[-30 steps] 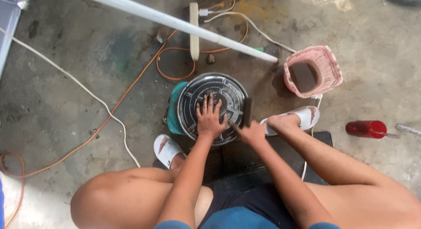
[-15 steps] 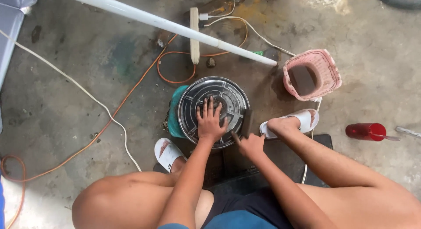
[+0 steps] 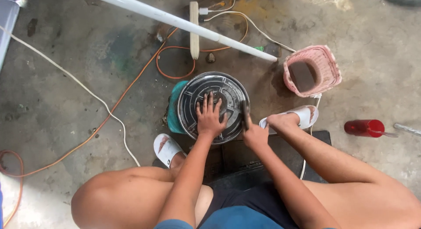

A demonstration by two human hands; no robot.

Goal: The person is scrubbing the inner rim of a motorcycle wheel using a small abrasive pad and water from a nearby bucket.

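A person sits low on a stained grey concrete floor (image 3: 66,80), knees spread, with a round dark metal disc with raised concentric ribs (image 3: 213,107) set between the feet, just in front of a black mat (image 3: 280,154). The disc lies flat on top of a teal plastic object (image 3: 174,110) that shows at its left edge. The left hand (image 3: 209,119) lies palm down on the near half of the disc, fingers spread apart and pressed flat against the ribs, gripping nothing. The right hand (image 3: 255,134) is at the disc's right rim, its fingers closed around a short dark tool (image 3: 244,111) that stands up against the edge of the disc; what kind of tool it is cannot be told. White slip-on sandals are on both feet, one (image 3: 165,148) at the lower left of the disc and one (image 3: 302,116) to its right. Beyond the right foot stands a pink woven plastic basket (image 3: 326,66), open at the top. A red cylindrical can (image 3: 364,128) lies on its side further right. A long white pipe (image 3: 175,23) runs slantwise across the floor beyond the disc, with an orange cable (image 3: 131,86) looping beneath it and a white cable (image 3: 74,82) trailing off to the left.
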